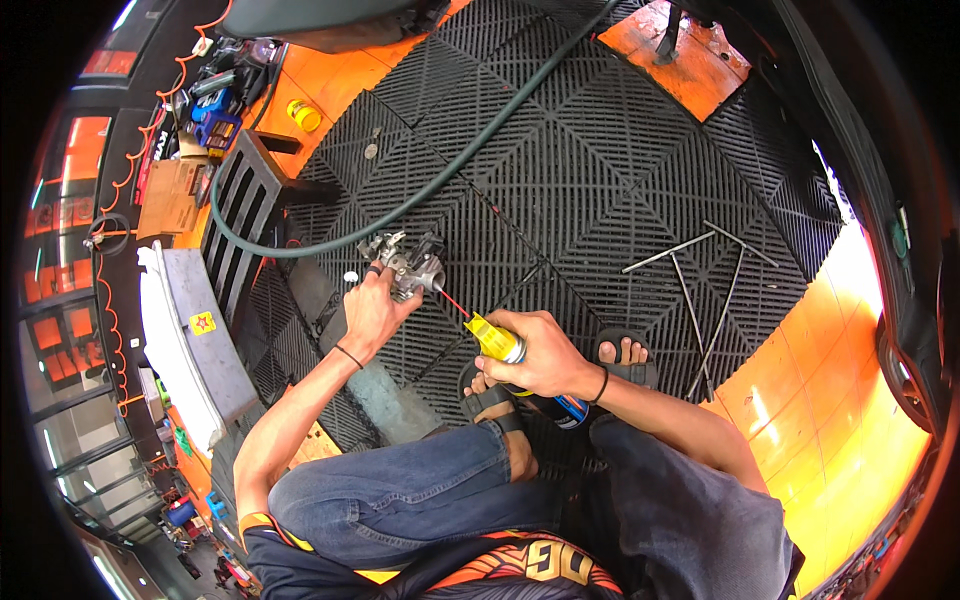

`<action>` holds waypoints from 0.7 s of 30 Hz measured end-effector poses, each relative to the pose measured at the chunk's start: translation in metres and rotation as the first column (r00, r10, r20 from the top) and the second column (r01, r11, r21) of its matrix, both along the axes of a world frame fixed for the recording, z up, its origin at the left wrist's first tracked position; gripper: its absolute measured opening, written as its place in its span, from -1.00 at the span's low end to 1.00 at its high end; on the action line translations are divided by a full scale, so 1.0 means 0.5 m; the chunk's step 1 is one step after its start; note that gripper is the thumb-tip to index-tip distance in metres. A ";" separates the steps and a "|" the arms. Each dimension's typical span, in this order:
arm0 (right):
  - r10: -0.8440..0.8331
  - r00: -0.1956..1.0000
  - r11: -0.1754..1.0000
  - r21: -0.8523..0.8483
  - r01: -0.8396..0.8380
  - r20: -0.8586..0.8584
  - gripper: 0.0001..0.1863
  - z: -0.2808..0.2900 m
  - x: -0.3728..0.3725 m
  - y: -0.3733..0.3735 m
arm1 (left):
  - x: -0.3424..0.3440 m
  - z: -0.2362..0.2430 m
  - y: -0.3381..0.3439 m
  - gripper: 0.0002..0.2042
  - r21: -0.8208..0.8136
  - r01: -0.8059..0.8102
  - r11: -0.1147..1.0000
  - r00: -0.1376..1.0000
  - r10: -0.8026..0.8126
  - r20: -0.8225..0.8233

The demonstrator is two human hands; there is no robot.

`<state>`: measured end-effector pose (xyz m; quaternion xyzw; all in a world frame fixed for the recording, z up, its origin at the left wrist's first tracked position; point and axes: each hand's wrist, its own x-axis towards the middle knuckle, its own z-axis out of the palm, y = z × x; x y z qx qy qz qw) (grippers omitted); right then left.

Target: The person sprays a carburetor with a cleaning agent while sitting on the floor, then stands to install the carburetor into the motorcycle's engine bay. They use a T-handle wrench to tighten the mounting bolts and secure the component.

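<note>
Left hand around one metal part, right hand around one yellow-topped spray can

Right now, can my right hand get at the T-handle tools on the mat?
Probably yes: the way to the T-handle tools, past your right foot, looks free. But your right hand grips the spray can, so it would likely have to set that down first.

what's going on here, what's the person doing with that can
The person's left hand holds a metal part above the black mat. The right hand grips a spray can, its red straw aimed at the part's near end. Whether any spray is coming out can't be seen.
</note>
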<state>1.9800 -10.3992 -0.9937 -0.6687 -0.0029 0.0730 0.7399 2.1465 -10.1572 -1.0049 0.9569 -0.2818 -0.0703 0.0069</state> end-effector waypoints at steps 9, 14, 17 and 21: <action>0.012 0.997 0.993 -0.116 -0.003 0.075 -0.63 -0.009 -0.002 0.008 | 0.005 0.001 0.002 -0.51 0.044 -0.006 0.999 1.000 0.005 0.005; -0.040 0.990 0.985 -0.159 0.062 0.135 -0.60 -0.013 -0.009 0.010 | 0.007 0.004 0.001 -0.51 0.028 -0.027 0.999 1.000 0.027 -0.011; -0.019 0.984 0.984 -0.173 0.050 0.178 -0.60 -0.018 -0.011 0.010 | 0.006 0.008 -0.002 -0.48 0.011 -0.069 0.998 0.995 0.070 -0.069; -0.036 0.992 0.987 -0.153 0.055 0.123 -0.59 -0.011 -0.012 0.008 | 0.018 -0.004 0.016 -0.47 -0.043 -0.164 0.986 0.964 0.151 -0.219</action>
